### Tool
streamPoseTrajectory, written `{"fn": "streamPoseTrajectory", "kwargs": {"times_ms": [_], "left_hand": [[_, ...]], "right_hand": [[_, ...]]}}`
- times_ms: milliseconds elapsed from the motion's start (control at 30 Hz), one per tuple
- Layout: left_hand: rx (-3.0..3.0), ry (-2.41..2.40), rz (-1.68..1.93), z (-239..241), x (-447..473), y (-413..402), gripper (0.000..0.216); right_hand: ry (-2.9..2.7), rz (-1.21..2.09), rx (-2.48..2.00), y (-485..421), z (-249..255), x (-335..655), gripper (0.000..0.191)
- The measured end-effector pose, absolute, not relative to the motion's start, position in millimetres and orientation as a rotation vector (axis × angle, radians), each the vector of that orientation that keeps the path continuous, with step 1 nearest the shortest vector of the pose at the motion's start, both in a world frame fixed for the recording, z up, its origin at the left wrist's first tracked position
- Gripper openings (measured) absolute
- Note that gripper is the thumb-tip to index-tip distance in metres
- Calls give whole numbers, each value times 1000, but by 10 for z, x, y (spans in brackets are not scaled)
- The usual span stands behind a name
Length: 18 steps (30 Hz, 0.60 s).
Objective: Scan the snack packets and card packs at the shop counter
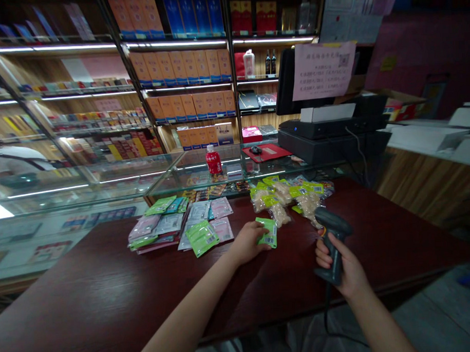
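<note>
My left hand (248, 243) rests on the dark red table with its fingers closed over a small green packet (271, 233); a printed label shows at the packet's right side. In my right hand (350, 269) is a dark barcode scanner (332, 225), gripped round its handle above the table and angled toward the left. Left of my left hand lies another green packet (201, 239), partly over pink and silver packets (222, 229). Farther left stands a pile of mixed flat packets (155, 226). Clear bags with yellow-green labels (280, 215) lie heaped beyond my hands.
A red bottle (213, 160) stands on the glass counter (173, 173) behind the table. A mouse (255, 150) lies on a red mat, beside a monitor (286, 87) with a pink sheet. Boxed goods fill the back shelves. A person (18, 158) is at far left. The scanner's cable (327, 311) hangs over the table edge.
</note>
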<state>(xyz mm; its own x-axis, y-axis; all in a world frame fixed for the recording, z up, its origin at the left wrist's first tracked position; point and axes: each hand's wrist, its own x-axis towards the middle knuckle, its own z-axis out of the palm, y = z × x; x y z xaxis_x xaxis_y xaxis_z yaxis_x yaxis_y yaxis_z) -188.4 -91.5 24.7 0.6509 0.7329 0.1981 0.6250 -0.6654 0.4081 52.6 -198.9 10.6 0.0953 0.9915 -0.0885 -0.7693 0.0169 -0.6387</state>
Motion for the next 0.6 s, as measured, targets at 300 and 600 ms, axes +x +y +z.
{"fn": "streamPoseTrajectory", "kwargs": {"times_ms": [300, 600], "left_hand": [[2169, 1619, 985, 304, -1388, -587, 26], [1602, 1318, 1114, 251, -1191, -238, 13]], "right_hand": [[-433, 1430, -633, -1977, 110, 509, 30], [-432, 1441, -636, -1978, 115, 502, 30]]}}
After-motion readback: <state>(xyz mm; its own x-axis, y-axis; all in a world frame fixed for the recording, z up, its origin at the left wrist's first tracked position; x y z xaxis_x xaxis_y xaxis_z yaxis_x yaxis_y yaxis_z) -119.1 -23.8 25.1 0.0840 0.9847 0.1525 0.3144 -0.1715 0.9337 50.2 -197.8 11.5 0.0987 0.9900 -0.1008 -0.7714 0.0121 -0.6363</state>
